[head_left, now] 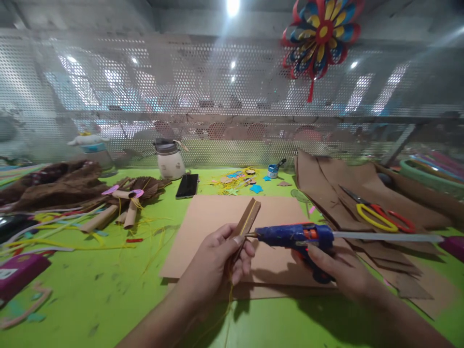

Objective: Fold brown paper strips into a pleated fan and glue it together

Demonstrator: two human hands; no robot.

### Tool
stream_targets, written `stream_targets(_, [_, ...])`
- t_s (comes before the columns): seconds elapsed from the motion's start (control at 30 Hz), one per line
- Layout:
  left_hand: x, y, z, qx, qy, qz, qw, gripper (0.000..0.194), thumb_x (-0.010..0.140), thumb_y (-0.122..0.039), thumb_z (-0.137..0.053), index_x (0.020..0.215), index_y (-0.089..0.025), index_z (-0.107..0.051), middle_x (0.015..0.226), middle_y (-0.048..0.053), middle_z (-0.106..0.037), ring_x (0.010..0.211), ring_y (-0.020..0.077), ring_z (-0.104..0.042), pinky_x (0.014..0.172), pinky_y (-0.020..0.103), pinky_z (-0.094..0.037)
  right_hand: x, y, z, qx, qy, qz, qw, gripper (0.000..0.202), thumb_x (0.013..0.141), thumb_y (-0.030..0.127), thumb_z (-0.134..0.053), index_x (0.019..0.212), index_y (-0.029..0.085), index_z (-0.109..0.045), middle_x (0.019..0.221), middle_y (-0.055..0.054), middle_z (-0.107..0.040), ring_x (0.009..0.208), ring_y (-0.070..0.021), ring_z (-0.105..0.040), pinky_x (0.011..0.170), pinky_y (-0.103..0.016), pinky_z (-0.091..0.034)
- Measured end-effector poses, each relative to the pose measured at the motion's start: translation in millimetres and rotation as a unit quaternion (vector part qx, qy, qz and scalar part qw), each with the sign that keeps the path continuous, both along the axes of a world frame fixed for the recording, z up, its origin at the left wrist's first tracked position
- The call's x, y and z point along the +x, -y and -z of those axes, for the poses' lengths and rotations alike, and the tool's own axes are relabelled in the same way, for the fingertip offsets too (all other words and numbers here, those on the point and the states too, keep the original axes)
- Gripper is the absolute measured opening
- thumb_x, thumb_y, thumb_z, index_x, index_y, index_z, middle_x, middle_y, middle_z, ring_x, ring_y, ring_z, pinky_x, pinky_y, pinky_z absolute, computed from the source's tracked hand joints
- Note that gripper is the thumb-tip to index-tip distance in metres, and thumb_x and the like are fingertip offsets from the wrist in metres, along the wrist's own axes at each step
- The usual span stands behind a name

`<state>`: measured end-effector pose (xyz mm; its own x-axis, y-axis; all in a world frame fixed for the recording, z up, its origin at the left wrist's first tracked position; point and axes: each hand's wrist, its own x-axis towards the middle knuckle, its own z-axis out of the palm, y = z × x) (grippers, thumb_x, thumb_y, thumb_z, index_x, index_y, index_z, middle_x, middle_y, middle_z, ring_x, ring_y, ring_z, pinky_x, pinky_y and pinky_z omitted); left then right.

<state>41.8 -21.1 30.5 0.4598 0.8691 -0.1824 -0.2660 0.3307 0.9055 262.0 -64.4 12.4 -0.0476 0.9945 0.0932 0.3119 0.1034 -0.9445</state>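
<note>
My left hand [224,251] is closed around a narrow folded strip of brown cardboard [250,215], held upright and tilted to the right. Yellow string runs along the strip, and loose ends hang below my fingers. In my right hand [337,268] is a blue hot glue gun [293,236], with a long clear glue stick [384,236] sticking out of its back. The gun's nozzle points left and meets the strip close to my left thumb. Beneath both hands lies a stack of flat brown cardboard sheets [203,217].
Scissors [377,217] rest on brown paper [337,183] at right. A phone [187,186], a white jar [170,159] and paper scraps [235,181] sit behind the cardboard. Rolled paper tubes [130,212] and coloured strips are at left. A perforated panel [217,96] stands at the back.
</note>
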Motion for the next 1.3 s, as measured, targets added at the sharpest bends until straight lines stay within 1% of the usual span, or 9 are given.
stream_targets(0.13, [-1, 0, 0.7, -0.009, 0.006, 0.003, 1.0, 0.018, 0.079, -0.025, -0.06, 0.09, -0.013, -0.051, 0.074, 0.003, -0.06, 0.046, 0.0046, -0.052, 0.036, 0.013, -0.029, -1, -1, -0.5, 0.013, -0.012, 0.009, 1.0, 0.05, 0.08, 0.06, -0.048, 0.066, 0.013, -0.06, 0.063, -0.006, -0.054, 0.057, -0.0144, -0.046, 0.05, -0.025, -0.034])
stream_targets(0.27, [-1, 0, 0.5, -0.015, 0.001, 0.002, 1.0, 0.016, 0.079, -0.024, -0.059, 0.088, -0.013, -0.053, 0.069, 0.002, -0.06, 0.043, 0.0032, -0.048, 0.037, 0.013, -0.03, 0, -2, 0.2, 0.008, 0.007, -0.006, 1.0, 0.05, 0.08, 0.06, -0.048, 0.061, 0.014, -0.058, 0.059, -0.004, -0.052, 0.055, -0.0132, -0.045, 0.049, -0.024, -0.034])
stream_targets(0.57, [-1, -1, 0.9, 0.005, -0.001, -0.005, 1.0, 0.016, 0.08, -0.025, -0.059, 0.086, -0.013, -0.053, 0.07, 0.003, -0.06, 0.044, 0.004, -0.048, 0.036, 0.014, -0.029, 6, -4, 0.3, 0.019, 0.01, -0.02, 1.0, 0.047, 0.082, 0.056, -0.049, 0.067, 0.013, -0.062, 0.064, -0.006, -0.058, 0.059, -0.0148, -0.05, 0.053, -0.026, -0.04])
stream_targets(0.73, [-3, -2, -0.9, 0.003, -0.01, -0.017, 1.0, 0.014, 0.08, -0.024, -0.058, 0.086, -0.013, -0.052, 0.074, 0.004, -0.061, 0.044, 0.003, -0.047, 0.038, 0.013, -0.031, 16, -15, 5.2, 0.066, -0.054, 0.044, 0.995, 0.044, 0.083, 0.054, -0.048, 0.077, 0.014, -0.064, 0.061, -0.004, -0.054, 0.061, -0.0166, -0.051, 0.053, -0.026, -0.04])
stream_targets(0.83, [-3, -6, 3.4, -0.001, -0.001, -0.049, 0.999, 0.013, 0.078, -0.02, -0.058, 0.085, -0.013, -0.049, 0.072, 0.003, -0.061, 0.048, 0.0045, -0.051, 0.041, 0.013, -0.034, 21, -22, 5.4, 0.106, -0.039, 0.085, 0.99, 0.04, 0.085, 0.051, -0.047, 0.085, 0.015, -0.064, 0.062, -0.003, -0.055, 0.062, -0.0158, -0.052, 0.053, -0.025, -0.04])
stream_targets(1.0, [-2, -18, 18.2, 0.032, 0.022, -0.104, 0.994, 0.008, 0.078, -0.013, -0.055, 0.08, -0.013, -0.047, 0.069, 0.003, -0.059, 0.05, 0.0072, -0.054, 0.04, 0.014, -0.037, 27, -31, -4.7, 0.131, 0.089, 0.157, 0.975, 0.038, 0.081, 0.049, -0.055, 0.085, 0.013, -0.065, 0.074, -0.006, -0.062, 0.07, -0.019, -0.056, 0.059, -0.027, -0.043])
stream_targets(1.1, [-1, -22, 22.8, 0.034, 0.02, -0.131, 0.991, 0.005, 0.079, -0.008, -0.049, 0.082, -0.012, -0.048, 0.069, 0.004, -0.059, 0.05, 0.0081, -0.056, 0.041, 0.015, -0.04, 33, -43, -14.4, 0.132, 0.19, 0.177, 0.956, 0.037, 0.075, 0.044, -0.062, 0.093, 0.012, -0.065, 0.076, -0.007, -0.063, 0.073, -0.0213, -0.058, 0.063, -0.029, -0.044])
stream_targets(1.17, [-1, -23, 22.6, 0.038, 0.021, -0.15, 0.988, 0.006, 0.079, -0.007, -0.049, 0.082, -0.012, -0.048, 0.07, 0.005, -0.06, 0.051, 0.0089, -0.057, 0.043, 0.016, -0.043, 39, -58, -17.8, 0.158, 0.26, 0.143, 0.942, 0.038, 0.071, 0.038, -0.066, 0.098, 0.012, -0.065, 0.083, -0.008, -0.064, 0.074, -0.0211, -0.058, 0.066, -0.029, -0.044])
stream_targets(1.3, [-2, -23, 18.2, 0.056, 0.027, -0.186, 0.981, 0.005, 0.081, -0.007, -0.05, 0.08, -0.011, -0.05, 0.073, 0.008, -0.062, 0.057, 0.0095, -0.061, 0.05, 0.017, -0.048, 47, -94, -13.3, 0.215, 0.42, 0.033, 0.881, 0.02, 0.074, 0.024, -0.058, 0.088, 0.013, -0.067, 0.086, -0.01, -0.062, 0.079, -0.0214, -0.055, 0.069, -0.031, -0.042])
